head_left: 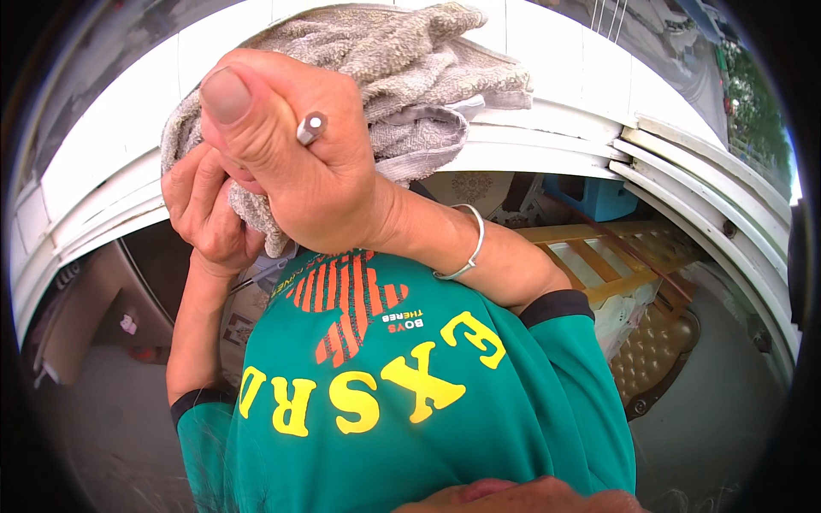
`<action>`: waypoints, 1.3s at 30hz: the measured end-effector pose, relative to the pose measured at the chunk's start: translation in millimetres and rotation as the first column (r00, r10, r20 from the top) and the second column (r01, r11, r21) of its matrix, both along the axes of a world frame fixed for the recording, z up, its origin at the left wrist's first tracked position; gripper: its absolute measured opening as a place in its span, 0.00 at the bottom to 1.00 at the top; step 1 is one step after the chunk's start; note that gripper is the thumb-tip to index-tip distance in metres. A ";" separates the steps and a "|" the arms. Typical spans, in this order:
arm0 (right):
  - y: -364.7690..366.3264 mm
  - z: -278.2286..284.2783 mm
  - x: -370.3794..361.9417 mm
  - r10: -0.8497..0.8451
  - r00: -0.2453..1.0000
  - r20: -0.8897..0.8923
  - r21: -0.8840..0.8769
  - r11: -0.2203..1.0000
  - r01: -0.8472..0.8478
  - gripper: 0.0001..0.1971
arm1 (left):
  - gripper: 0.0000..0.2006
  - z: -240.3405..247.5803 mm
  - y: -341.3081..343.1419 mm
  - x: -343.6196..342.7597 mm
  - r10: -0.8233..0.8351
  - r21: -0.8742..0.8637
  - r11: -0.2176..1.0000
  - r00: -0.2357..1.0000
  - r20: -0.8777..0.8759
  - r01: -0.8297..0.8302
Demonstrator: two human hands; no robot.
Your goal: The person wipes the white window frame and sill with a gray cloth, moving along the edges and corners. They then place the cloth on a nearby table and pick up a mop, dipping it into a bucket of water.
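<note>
My right hand is closed in a fist, with a silver bangle on its wrist. The end of a slim six-sided stick pokes out between thumb and forefinger; its rest is hidden in the fist. Below and to the left, my left hand has its fingers curled round a bunched corner of a grey-beige terry towel. The bulk of that towel lies crumpled over the white sill, behind both hands. Part of the left hand is covered by the right one.
A white window frame curves across in front of me, with metal tracks at right. Indoors are a blue plastic item, a slatted wooden frame and a brown tufted cushion. Trees show outside.
</note>
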State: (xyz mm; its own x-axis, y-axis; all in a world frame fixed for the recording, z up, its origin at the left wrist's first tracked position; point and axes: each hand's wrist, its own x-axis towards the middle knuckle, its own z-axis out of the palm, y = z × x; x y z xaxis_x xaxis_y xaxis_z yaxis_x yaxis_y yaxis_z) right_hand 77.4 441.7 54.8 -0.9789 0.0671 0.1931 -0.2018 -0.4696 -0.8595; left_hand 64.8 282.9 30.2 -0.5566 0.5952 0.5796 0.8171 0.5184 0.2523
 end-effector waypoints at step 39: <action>153.6 32.5 67.9 0.018 0.999 0.028 0.750 0.661 -0.032 0.15 | 0.07 -8.1 13.6 15.3 0.066 -0.131 0.989 0.997 -0.049 -0.072</action>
State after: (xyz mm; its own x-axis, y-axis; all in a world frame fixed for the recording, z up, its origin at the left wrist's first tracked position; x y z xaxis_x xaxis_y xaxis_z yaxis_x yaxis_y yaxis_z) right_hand 145.4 595.3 87.3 -0.9815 -0.1180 0.1511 -0.1823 0.3308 -0.9259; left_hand 80.1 296.5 22.1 -0.5743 0.6297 0.5232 0.7873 0.6000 0.1420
